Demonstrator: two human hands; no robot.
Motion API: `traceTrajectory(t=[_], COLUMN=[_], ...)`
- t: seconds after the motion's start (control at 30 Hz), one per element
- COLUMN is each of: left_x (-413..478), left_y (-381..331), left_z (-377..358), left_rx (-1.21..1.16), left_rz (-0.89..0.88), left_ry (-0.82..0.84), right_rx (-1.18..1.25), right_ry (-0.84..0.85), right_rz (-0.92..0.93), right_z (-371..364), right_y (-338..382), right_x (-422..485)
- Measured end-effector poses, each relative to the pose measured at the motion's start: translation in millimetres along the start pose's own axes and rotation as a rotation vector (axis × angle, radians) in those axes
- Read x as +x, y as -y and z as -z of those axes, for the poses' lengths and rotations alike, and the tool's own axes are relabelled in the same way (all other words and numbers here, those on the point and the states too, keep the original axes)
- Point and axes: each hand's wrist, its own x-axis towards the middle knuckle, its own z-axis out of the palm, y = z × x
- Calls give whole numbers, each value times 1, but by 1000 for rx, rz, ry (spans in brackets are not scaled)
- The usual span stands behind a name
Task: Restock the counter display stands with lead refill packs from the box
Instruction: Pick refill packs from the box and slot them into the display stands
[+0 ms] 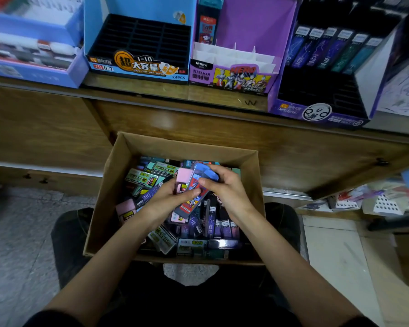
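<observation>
An open cardboard box [118,161] rests on my lap, filled with several lead refill packs [165,237] in green, purple, pink and black. Both hands are over its middle. My left hand [168,197] grips a pink pack [184,179] together with a long blue-and-red pack [194,197]. My right hand [224,185] pinches the blue top end of that long pack. On the counter above stand a blue display stand [137,38] with empty black slots, a purple Ultraman stand [234,57] with white dividers, and a dark purple stand [321,74] with one row of packs at its back.
A light blue display box [31,43] with white items sits at the counter's left. The wooden counter front [198,128] rises right behind the box. Loose papers and sticker sheets [375,199] lie on a low shelf to the right. Tiled floor shows on both sides.
</observation>
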Motion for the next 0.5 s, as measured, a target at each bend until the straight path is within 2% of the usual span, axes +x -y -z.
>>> traceTrajectory(t=[0.3, 0.5], left_x=[-2, -1], left_y=[-20, -75], left_z=[-9, -20], left_rx=[-117, -69], left_rz=[-47, -147], left_ry=[-118, -114], right_rx=[11, -72], right_ry=[-44, -112], right_rz=[-26, 203], right_z=[14, 37], right_y=[22, 82], right_x=[-1, 0])
